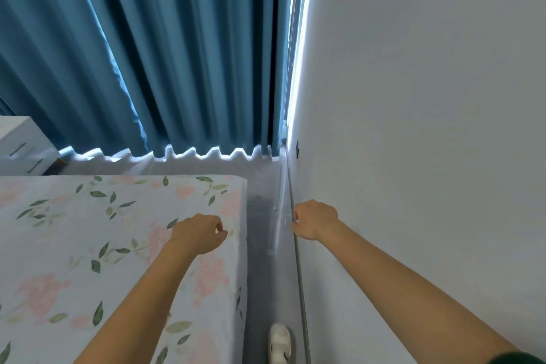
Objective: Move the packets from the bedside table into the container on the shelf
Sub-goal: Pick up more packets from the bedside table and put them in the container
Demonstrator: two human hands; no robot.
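No packet, container or shelf shows in the head view. A white bedside table (20, 145) with drawer handles stands at the far left by the curtain; nothing is visible on the part of its top that shows. My left hand (201, 230) hangs over the flowered bed with its fingers loosely curled and holds nothing. My right hand (314, 220) is out in front near the white wall, fingers loosely curled, also holding nothing.
The bed (103, 245) with a floral sheet fills the lower left. A narrow grey floor strip (266, 230) runs between bed and white wall (428, 127). Blue curtains (177, 53) hang across the far side. My shoe (279, 344) is on the floor strip.
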